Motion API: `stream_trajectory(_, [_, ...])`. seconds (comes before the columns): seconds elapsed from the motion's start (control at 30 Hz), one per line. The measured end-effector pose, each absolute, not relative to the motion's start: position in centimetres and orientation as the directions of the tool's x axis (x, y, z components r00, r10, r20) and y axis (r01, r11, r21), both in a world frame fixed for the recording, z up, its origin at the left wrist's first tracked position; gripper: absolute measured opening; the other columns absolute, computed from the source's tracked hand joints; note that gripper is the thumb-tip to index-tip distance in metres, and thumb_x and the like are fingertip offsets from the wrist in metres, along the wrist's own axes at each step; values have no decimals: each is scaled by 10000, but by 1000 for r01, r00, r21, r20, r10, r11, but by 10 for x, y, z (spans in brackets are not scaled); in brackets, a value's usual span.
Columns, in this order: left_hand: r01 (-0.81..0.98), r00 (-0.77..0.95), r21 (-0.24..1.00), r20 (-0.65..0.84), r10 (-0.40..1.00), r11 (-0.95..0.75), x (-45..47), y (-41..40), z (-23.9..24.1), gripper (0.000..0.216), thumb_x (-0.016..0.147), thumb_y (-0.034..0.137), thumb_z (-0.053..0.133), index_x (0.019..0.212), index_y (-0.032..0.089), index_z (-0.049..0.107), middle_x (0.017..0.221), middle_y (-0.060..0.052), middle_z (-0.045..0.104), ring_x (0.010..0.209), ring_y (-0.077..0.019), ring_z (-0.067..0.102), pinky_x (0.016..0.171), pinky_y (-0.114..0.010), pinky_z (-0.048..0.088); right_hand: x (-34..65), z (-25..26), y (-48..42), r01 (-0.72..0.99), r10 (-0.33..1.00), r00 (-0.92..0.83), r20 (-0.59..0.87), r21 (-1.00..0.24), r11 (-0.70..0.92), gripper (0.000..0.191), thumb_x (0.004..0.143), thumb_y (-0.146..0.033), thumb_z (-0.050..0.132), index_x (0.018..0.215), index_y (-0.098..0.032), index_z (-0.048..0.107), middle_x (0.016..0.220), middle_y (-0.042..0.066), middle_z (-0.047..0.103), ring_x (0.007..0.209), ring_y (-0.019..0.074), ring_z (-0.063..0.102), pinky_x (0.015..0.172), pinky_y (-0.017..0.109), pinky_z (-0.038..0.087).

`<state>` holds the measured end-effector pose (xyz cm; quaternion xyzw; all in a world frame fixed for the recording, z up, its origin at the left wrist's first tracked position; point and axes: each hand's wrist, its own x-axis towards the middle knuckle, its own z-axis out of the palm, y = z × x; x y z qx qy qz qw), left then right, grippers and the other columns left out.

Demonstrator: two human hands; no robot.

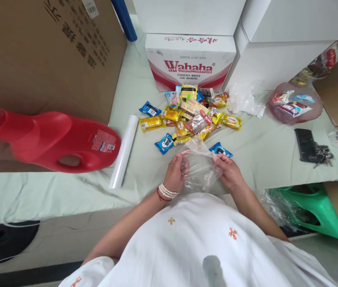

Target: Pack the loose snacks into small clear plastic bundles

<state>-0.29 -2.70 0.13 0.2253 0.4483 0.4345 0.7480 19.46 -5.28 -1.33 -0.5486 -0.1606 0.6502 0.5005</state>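
A clear plastic bag (pixel 200 169) is stretched between my two hands at the table's front edge. My left hand (pixel 175 173), with a beaded bracelet on the wrist, has its fingers closed on the bag's left side. On the opposite side my right hand (pixel 228 170) pinches the bag's upper edge. Just beyond the bag lies a pile of wrapped snacks (pixel 183 117) in yellow, blue, brown and red packets. One blue packet (pixel 221 150) sits right by my right fingertips, another blue packet (pixel 164 143) to the left of the bag.
A white roll (pixel 124 151) and a large red bottle (pixel 64 139) lie at left, before a cardboard box (pixel 52 52). Behind the snacks stands a Wahaba-type water carton (pixel 189 59). Crumpled clear plastic (pixel 245 99), a bowl of snacks (pixel 295 113), a phone (pixel 304 143) and keys (pixel 324 153) are at right.
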Motion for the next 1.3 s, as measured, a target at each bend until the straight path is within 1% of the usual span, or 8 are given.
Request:
stream_trajectory(0.27, [-297,479,729,-445,757,617,-16,-44,5,709,880,719,609,1421,262,570,850,20,571,427,-19,295,349,-163,172,201,-2,-56,-537,832,-185,-524,-655,-532,578,660,-499,911,1132,-232,713,966,38,743,736,177,664,652,299,529])
stream_trajectory(0.4, [-302,276,770,-493,825,562,-31,-44,-3,731,885,716,603,1466,278,526,817,32,549,427,-25,282,342,-165,168,225,-11,-46,-436,871,197,-450,-836,-333,395,680,-486,871,885,-221,659,715,-23,615,582,125,522,580,263,447])
stream_trajectory(0.5, [-286,99,777,-558,824,560,-46,-42,-11,752,881,709,615,1486,275,510,766,44,513,428,-35,280,343,-173,158,247,-21,-42,77,857,473,-206,-959,-273,450,735,-589,776,963,-221,653,864,41,649,749,194,574,711,340,501])
stream_trajectory(0.6, [-273,18,781,-580,814,562,-58,-46,-17,745,893,708,595,1487,267,509,740,45,507,420,-40,275,343,-177,157,254,-30,-38,695,930,368,-26,-656,-293,594,712,-584,790,1146,-193,678,1160,151,644,1067,313,567,922,451,485])
stream_trajectory(0.7, [-291,-51,779,-592,805,555,-72,-56,-16,716,914,686,576,1492,271,493,725,53,512,406,-41,284,337,-165,163,260,-36,-29,893,973,206,-99,-388,-229,502,803,-521,717,1180,-188,701,1175,173,635,1119,342,552,954,461,464])
stream_trajectory(0.83, [-330,-122,792,-576,808,514,-104,-75,-2,712,908,679,589,1486,276,485,785,24,625,380,-27,281,320,-148,167,272,-20,-9,891,988,150,-31,-429,-149,500,850,-535,661,1190,-168,694,1029,148,663,930,301,600,849,436,491])
stream_trajectory(0.97, [-352,1,721,-637,771,596,-141,-97,18,748,857,674,664,1454,254,501,951,-81,753,361,-9,269,306,-140,170,233,21,24,796,955,-260,142,-529,295,545,927,-551,619,1355,-214,613,1198,139,658,1036,300,599,920,435,481])
stream_trajectory(1.3, [-435,152,659,-618,771,614,-162,-125,67,603,864,667,669,1381,368,595,1252,-147,741,346,7,235,290,-150,83,51,1,124,553,541,-833,-114,-186,812,367,855,-80,622,1213,-99,699,1136,176,703,1239,339,512,1171,581,189])
